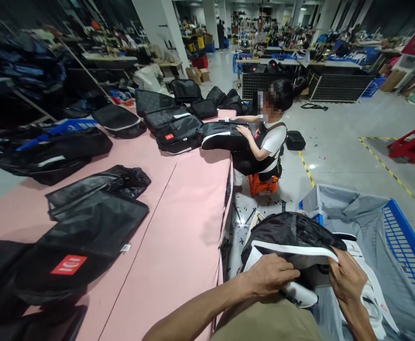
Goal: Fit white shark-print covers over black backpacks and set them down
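Broadly, a pale, glossy floor [338, 163] runs back past rows of work stations; on its near left spreads the bench [182, 213], covered in pink and crossed by a dark line; to the right stands a blue crate [411, 246] with a loose grey lining [392, 270]; beyond the far corner of the bench a co-worker [276, 137] in a white top sits with both hands on a black bag with white edging [219, 137]; more black bags [172, 121] crowd the far end of the bench, and a large flat black bag [101, 222] lies on the near left part.

Between bench and crate, in front of the person's khaki clothing [271, 322], is the black-and-white bag [295, 227], its opening turned toward the wearer; white straps [375, 284] lie beside it at the right, though I cannot tell whether they belong to it; the left hand [273, 274] has its fingers curled on the near edge of the opening, grasping it; the right hand [349, 274] pinches the right end of the white trim [292, 248] that arcs over the opening; smallest, a red label [68, 264] marks the flat bag, with a little white tag [125, 247] at its edge.
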The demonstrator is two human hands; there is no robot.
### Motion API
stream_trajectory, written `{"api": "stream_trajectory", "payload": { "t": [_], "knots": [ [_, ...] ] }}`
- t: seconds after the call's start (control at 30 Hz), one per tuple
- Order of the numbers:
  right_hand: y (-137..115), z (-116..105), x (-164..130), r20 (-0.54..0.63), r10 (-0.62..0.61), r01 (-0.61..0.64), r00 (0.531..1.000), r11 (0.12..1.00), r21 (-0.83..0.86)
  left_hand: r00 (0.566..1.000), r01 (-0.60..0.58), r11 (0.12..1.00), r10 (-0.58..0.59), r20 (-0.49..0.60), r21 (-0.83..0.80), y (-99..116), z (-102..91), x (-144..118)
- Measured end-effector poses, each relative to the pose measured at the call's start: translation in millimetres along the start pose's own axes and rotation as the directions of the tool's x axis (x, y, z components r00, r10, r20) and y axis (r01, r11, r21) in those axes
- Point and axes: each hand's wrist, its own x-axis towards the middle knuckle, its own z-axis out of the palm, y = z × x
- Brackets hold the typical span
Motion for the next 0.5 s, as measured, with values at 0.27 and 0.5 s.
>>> {"api": "stream_trajectory", "payload": {
  "t": [0.27,0.5],
  "knots": [
    [45,6,29,0.059,-0.081,0.085,0.995,0.995,-0.061,0.877,0.246,0.963,-0.173,-0.447,0.109,-74,4.9,117],
    [124,68,76,0.337,-0.021,-0.034,0.941,0.987,0.155,0.825,0.410,0.844,-0.505,-0.253,-0.346,-135,-0.4,150]
  ]
}}
